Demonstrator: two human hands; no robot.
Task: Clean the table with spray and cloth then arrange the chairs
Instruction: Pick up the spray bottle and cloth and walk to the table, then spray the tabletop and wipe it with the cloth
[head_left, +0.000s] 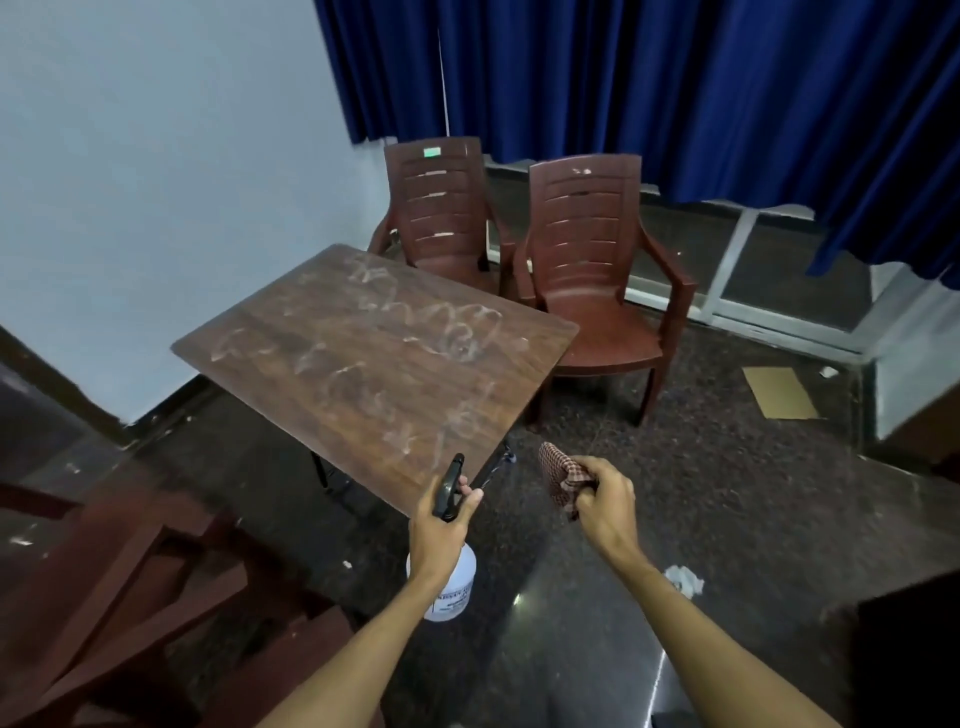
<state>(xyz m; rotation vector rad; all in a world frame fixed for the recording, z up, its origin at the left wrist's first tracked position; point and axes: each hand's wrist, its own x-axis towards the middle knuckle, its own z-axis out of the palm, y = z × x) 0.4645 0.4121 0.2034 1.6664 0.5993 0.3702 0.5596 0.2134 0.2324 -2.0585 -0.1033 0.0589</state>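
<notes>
My left hand (441, 525) grips the spray bottle (451, 584) at its trigger, nozzle over the near corner of the smeared table (332, 364). My right hand (605, 501) clutches the bunched cloth (557, 475) just off that corner. One bottle, one cloth, two chairs (441, 208) (592, 270) beyond the far edge.

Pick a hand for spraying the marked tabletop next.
Left, probably. The left hand grips the spray bottle at its trigger head, nozzle toward the table by its near corner. The right hand holds only the checked cloth, off the table's edge; it suits wiping afterwards.
</notes>
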